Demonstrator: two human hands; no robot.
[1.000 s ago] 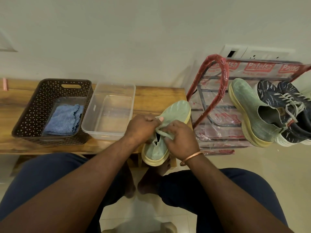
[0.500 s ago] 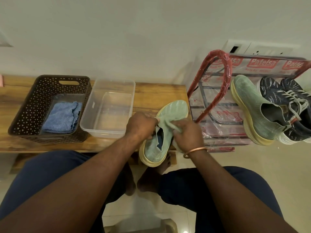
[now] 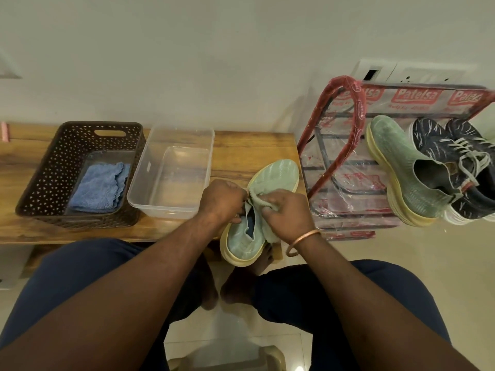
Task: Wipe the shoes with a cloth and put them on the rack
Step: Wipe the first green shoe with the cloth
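Left hand (image 3: 223,202): fingers curled round the collar of the shoe (image 3: 278,175), gripping it on its 9 o'clock side. Right hand (image 3: 288,215): fingers bunched on a pale green cloth (image 3: 267,232) and pressing it against the shoe's upper beside the opening; a copper bangle (image 3: 300,243) sits on the wrist. The two hands are close together, one on each side of the shoe's opening.

Shoe: light green with a cream sole, toe toward 1 o'clock, heel toward 7 o'clock. The toe lies over the right end of the wooden tabletop (image 3: 249,151) and the heel hangs past its near edge. Whether the sole rests on the wood cannot be told.

At 10 o'clock from the hands, a clear plastic tub (image 3: 150,188) stands on the tabletop. Just beside it at 9 o'clock stands a dark perforated basket (image 3: 40,183) with a folded blue cloth (image 3: 99,187) inside.

At 2 o'clock, a rack (image 3: 356,103) with a red frame in printed plastic wrap stands on the floor against the wall. On it, at 3 o'clock, a second green shoe (image 3: 401,170) lies toe toward the wall, touching a dark pair (image 3: 450,151) with pale laces at its right.
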